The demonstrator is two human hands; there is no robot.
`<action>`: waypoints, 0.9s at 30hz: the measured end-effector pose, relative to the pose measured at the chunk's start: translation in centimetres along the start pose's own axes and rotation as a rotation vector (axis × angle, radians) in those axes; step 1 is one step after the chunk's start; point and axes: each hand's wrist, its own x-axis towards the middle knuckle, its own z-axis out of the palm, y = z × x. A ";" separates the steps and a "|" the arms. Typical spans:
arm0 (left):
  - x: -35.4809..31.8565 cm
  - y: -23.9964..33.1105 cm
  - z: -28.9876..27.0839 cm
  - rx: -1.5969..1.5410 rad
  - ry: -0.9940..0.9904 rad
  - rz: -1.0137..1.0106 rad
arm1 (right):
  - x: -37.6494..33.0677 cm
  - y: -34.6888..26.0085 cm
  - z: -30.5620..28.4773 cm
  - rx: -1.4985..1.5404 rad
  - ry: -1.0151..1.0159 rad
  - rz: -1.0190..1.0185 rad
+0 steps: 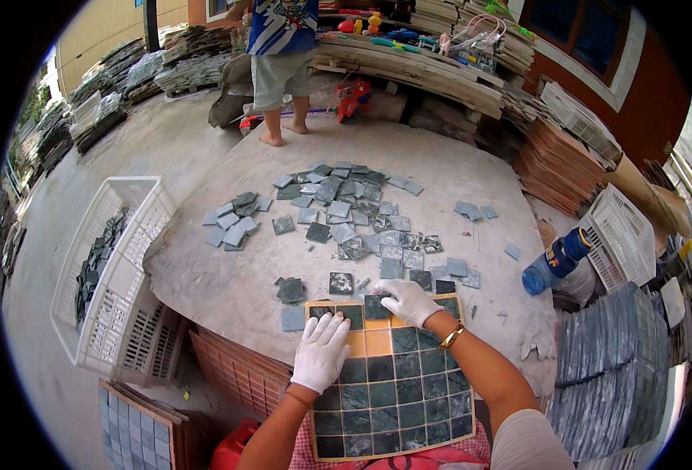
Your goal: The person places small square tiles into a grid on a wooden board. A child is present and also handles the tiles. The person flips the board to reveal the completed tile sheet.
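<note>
at the bottom edge of the view, the near end of the yellow grid tray is cut off by the person's lap and a red checked cloth, so its full length cannot be seen. most of its cells hold dark green square tiles; a few cells near the far end show bare yellow. its long axis runs away from the person, far end resting on the round stone table.

left hand, in a white glove, lies flat on the tray's upper left part, fingers spread and pointing away. right hand, also gloved, reaches to the tray's far edge with fingers curled down on a tile; whether it pinches the tile or only presses it cannot be told. a gold bangle sits on that wrist.

beyond lie loose tiles scattered on the table. a white crate stands at left, a blue bottle at right. another person stands at the far side, cut off above the waist.
</note>
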 end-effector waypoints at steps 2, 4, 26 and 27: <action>-0.1 0.1 0.0 -0.007 0.008 0.003 | -0.7 0.0 0.7 -0.075 0.084 -0.107; -0.3 1.0 0.0 -0.021 0.006 -0.009 | -1.0 0.5 2.1 -0.124 0.134 -0.150; 1.8 4.0 1.7 0.012 -0.031 0.006 | 5.5 6.2 -4.4 -0.240 0.008 0.251; 1.9 4.0 1.7 0.009 -0.027 0.006 | 5.7 7.0 -4.5 -0.275 0.045 0.227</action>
